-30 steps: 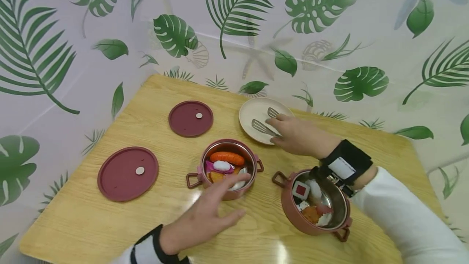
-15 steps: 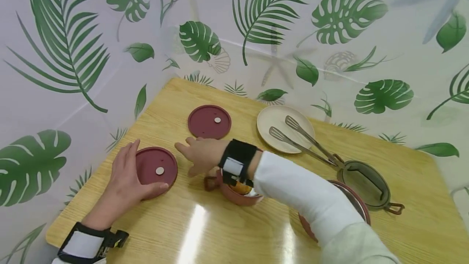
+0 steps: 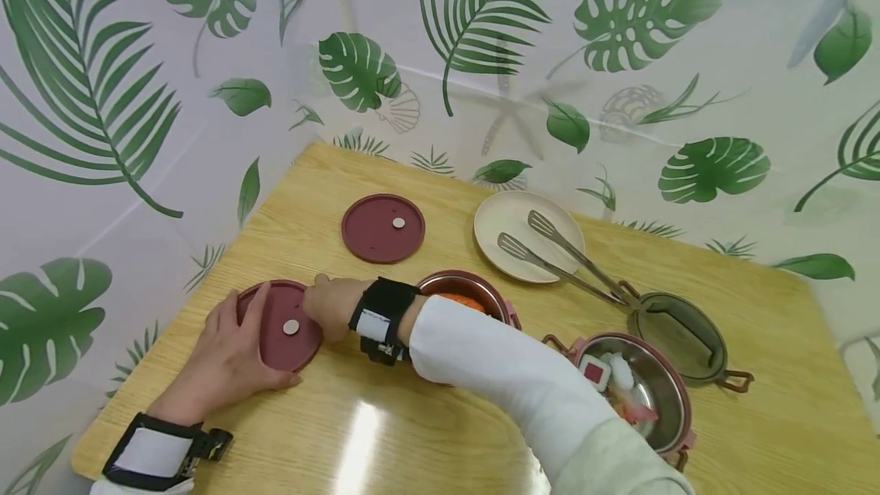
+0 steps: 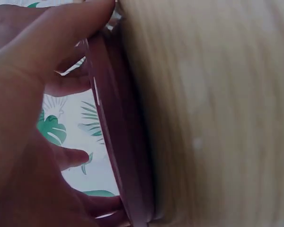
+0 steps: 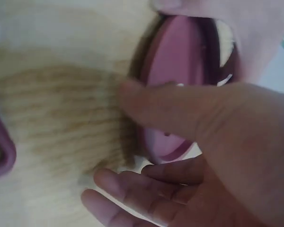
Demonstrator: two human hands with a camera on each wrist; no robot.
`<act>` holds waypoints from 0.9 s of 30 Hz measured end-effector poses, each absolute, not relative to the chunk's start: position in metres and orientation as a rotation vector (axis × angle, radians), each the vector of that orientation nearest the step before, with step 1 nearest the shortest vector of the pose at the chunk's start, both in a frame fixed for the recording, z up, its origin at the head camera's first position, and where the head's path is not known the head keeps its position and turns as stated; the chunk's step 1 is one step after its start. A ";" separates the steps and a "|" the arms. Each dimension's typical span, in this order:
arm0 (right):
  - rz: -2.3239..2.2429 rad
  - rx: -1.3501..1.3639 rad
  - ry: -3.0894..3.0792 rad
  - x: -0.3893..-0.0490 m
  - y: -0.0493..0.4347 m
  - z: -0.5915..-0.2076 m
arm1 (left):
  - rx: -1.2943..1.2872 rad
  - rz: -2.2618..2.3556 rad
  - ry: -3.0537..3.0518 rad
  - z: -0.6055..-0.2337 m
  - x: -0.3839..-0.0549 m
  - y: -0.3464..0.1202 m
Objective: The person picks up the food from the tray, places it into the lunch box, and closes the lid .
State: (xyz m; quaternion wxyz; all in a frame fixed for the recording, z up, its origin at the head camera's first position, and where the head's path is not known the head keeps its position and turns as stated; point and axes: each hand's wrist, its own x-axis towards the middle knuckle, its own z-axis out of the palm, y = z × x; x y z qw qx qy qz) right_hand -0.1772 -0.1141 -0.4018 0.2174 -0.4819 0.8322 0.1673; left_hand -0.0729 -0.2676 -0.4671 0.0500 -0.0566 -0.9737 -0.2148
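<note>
A maroon pot lid [image 3: 276, 308] with a pale round button lies at the left of the wooden table. Around its left side my left hand [image 3: 223, 350] grips the rim, thumb at the near edge and fingers at the far edge. My right hand [image 3: 337, 308] is at the lid's right edge. In the right wrist view its thumb reaches across in front of the lid [image 5: 173, 52], while the other fingers are loosely extended; whether they touch the rim is unclear. The left wrist view shows the lid [image 4: 118, 123] edge-on, close above the tabletop.
Another maroon lid [image 3: 371, 231] lies farther back. A pink pot [image 3: 505, 304] with toy food is partly behind my right forearm; a second pot [image 3: 681, 411] also holds food. Two slotted spatulas [image 3: 577, 247] span a cream plate [image 3: 490, 224] and a green oval pan [image 3: 677, 315].
My right hand has left the spatulas at the plate and crossed leftward to the near lid. My left hand has moved from beside the pot to the lid's left rim.
</note>
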 end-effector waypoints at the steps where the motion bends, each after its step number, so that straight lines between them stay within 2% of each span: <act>1: 0.420 -1.336 2.288 -0.178 -0.113 -0.401 | -0.177 -0.659 -2.965 -0.467 -0.073 -0.266; 7: 0.076 -1.367 2.351 -0.178 -0.084 -0.382 | -0.136 -0.805 -2.947 -0.457 -0.079 -0.257; 12: -0.212 -1.321 2.439 -0.171 -0.043 -0.355 | -0.225 -0.855 -2.784 -0.438 -0.090 -0.240; 19: -0.699 -1.173 2.474 -0.159 0.040 -0.336 | -0.547 -0.895 -2.690 -0.414 -0.112 -0.182; 23: -0.940 -1.068 2.587 -0.154 0.079 -0.341 | -0.773 -0.873 -2.666 -0.410 -0.120 -0.148; 27: -0.968 -0.918 2.711 -0.147 0.110 -0.350 | -0.944 -0.830 -2.653 -0.410 -0.126 -0.121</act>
